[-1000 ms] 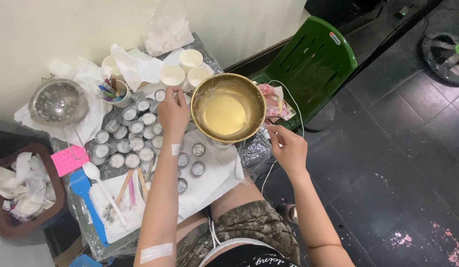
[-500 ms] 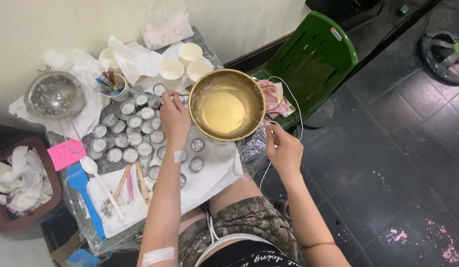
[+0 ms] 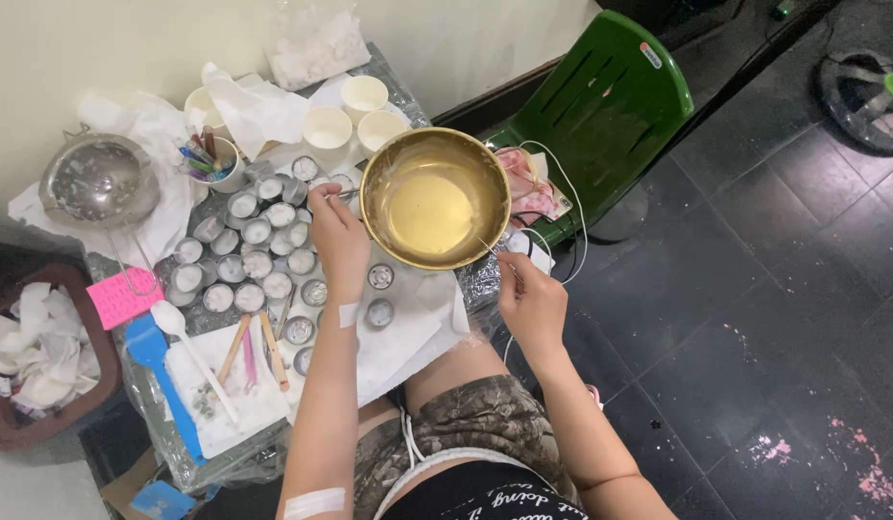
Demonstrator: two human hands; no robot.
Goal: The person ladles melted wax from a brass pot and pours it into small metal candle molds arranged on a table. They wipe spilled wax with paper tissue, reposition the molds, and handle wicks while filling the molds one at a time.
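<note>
My left hand (image 3: 338, 236) pinched the round brass bowl (image 3: 435, 197) of yellow liquid; right hand (image 3: 531, 306) pinched a thin metal rod (image 3: 494, 258); small round tins (image 3: 249, 260) crowded the surface (image 3: 408, 327) beneath.

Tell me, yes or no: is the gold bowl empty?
No: the gold bowl, held by the left hand, has pale yellowish liquid pooled in its bottom.

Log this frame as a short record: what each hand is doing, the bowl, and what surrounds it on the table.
left hand: grips a thin metal handle at the rim of the round brass-coloured metal bowl
right hand: pinches a thin metal tool whose tip touches the bowl's near rim
bowl contents: pale yellow liquid
beside bowl: small round metal cups in rows, some filled white
behind bowl: three white paper cups
far left: steel mesh strainer
off table: green plastic chair
</note>
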